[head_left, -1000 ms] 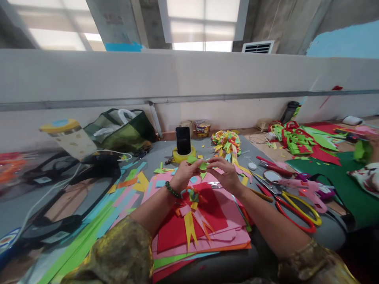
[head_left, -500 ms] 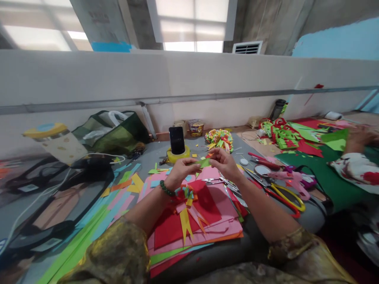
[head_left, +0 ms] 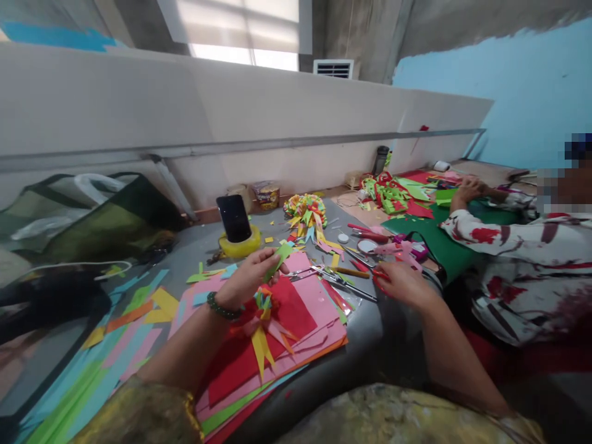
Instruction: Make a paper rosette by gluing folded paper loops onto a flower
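Observation:
Between the fingers of my left hand (head_left: 252, 274) is a small green paper piece (head_left: 279, 258), held over the stack of pink and red paper (head_left: 291, 305). My right hand (head_left: 400, 285) is closed around the red handle of the scissors (head_left: 382, 275), whose metal blades point up and left. Just below my left hand, a small paper bow (head_left: 263, 302) with yellow and pink tails lies on the red sheet. Metal tweezers and other tools (head_left: 346, 287) lie between my hands on the right edge of the stack.
Behind stand a phone (head_left: 234, 219) in a yellow tape roll (head_left: 240, 243), a noodle cup (head_left: 266, 195) and a colorful paper rosette (head_left: 305, 213). Paper strips (head_left: 115, 351) spread at left beside a green bag (head_left: 106, 209). At right, a person (head_left: 499, 240) works over a green sheet.
The view has turned right. My right hand has let go of the green paper, moved right and taken hold of the red scissors handle. My left hand still holds the paper.

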The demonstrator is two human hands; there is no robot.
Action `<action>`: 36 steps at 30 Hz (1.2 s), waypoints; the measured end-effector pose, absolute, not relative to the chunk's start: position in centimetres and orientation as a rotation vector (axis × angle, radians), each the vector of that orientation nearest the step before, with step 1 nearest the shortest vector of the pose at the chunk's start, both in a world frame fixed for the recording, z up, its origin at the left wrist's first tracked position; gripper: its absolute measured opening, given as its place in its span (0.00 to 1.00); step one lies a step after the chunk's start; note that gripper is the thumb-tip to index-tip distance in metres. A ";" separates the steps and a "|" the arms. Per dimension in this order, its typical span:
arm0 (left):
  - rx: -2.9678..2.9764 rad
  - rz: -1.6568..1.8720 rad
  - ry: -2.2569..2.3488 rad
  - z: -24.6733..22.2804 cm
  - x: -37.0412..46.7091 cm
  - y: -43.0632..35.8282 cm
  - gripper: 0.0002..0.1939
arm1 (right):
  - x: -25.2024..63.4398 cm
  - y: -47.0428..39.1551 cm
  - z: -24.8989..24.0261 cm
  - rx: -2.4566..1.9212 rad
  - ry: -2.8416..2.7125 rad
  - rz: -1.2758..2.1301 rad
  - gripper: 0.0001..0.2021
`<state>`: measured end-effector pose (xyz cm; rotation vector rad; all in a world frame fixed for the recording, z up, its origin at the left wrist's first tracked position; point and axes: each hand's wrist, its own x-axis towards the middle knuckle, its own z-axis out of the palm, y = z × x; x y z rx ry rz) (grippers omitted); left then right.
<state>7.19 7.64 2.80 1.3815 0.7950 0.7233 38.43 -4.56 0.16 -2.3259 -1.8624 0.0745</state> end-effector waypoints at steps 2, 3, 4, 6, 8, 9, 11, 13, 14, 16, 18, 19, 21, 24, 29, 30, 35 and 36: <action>1.349 0.720 0.794 2.6 7.4 7.6 0.19 | 38.8 -5.4 -1.0 -2.404 -1.853 -0.011 0.09; 1.336 0.719 0.792 2.6 7.5 7.6 0.19 | 38.8 -5.6 -1.4 -2.422 -1.849 -0.065 0.11; 1.325 0.719 0.790 2.5 7.6 7.5 0.18 | 38.6 -5.8 -1.7 -2.445 -1.842 -0.120 0.13; 1.311 0.713 0.792 2.4 7.7 7.3 0.16 | 38.3 -5.9 -1.7 -2.489 -1.818 -0.181 0.17; 1.303 0.706 0.802 2.3 7.8 7.3 0.13 | 38.2 -5.8 -1.4 -2.560 -1.753 -0.175 0.18; 1.301 0.703 0.804 2.2 7.8 7.3 0.12 | 38.2 -5.8 -1.3 -2.591 -1.715 -0.154 0.18; 1.303 0.708 0.797 2.1 7.8 7.3 0.11 | 38.3 -5.6 -1.0 -2.611 -1.654 -0.085 0.17; 1.317 0.714 0.776 2.0 7.8 7.4 0.12 | 38.5 -5.6 -0.8 -2.585 -1.604 -0.012 0.16; 1.323 0.717 0.768 1.9 7.9 7.4 0.13 | 38.5 -5.6 -0.7 -2.567 -1.581 0.014 0.15; 1.331 0.721 0.762 1.8 7.9 7.5 0.15 | 38.7 -6.0 -0.5 -2.538 -1.530 0.062 0.15; 1.331 0.726 0.763 1.7 7.9 7.5 0.16 | 38.9 -6.6 -0.4 -2.457 -1.483 0.113 0.18; 1.331 0.727 0.762 1.6 7.9 7.5 0.16 | 39.0 -6.9 -0.4 -2.374 -1.468 0.142 0.20; 1.329 0.724 0.758 1.5 7.9 7.5 0.17 | 39.0 -7.6 -0.6 -2.112 -1.466 0.216 0.26; 1.327 0.711 0.748 1.5 7.9 7.4 0.18 | 38.5 -8.4 -0.8 -1.671 -1.497 0.488 0.31; 1.334 0.682 0.714 1.6 8.1 7.0 0.21 | 35.9 -9.4 -0.1 -1.274 -1.640 0.940 0.39; 1.337 0.676 0.698 1.6 8.2 6.9 0.22 | 35.4 -9.5 0.2 -1.254 -1.669 0.947 0.39; 1.347 0.640 0.622 1.9 8.4 6.1 0.26 | 34.2 -10.0 0.7 -1.426 -1.872 0.881 0.38; 1.345 0.631 0.620 1.9 8.4 5.9 0.27 | 34.1 -10.0 0.5 -1.447 -1.918 0.843 0.40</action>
